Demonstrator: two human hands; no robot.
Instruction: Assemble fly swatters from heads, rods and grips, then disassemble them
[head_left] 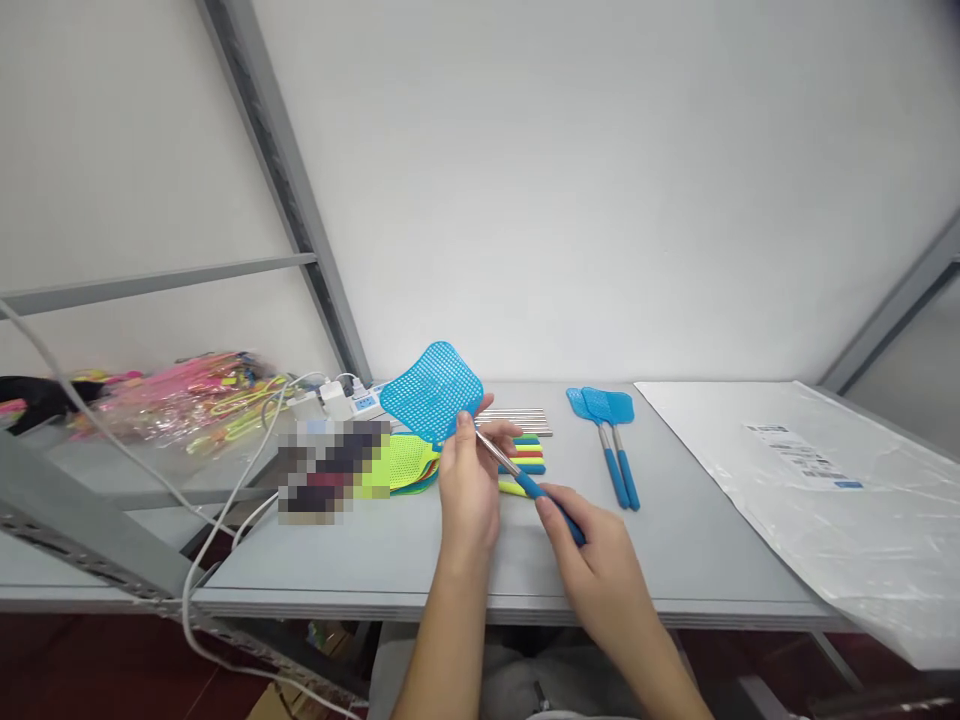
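Note:
A blue fly swatter [433,392] with a perforated head, metal rod and blue grip is held up over the table, slanting from upper left to lower right. My left hand [469,485] pinches it where the head meets the rod, thumb on top and the other fingers partly spread behind. My right hand [592,545] is wrapped round the blue grip at the lower end. Behind my hands lie metal rods [525,420], several coloured grips [532,455] in a stack, and green swatter heads [405,462] in a pile, partly hidden by my left hand.
Two blue swatters [611,440] lie on the grey table [697,560] to the right. A white plastic mailing bag [810,500] covers the right end. A power strip [366,402], trailing white cable [191,600], bagged colourful items [187,395] and metal shelf post [289,180] are at left.

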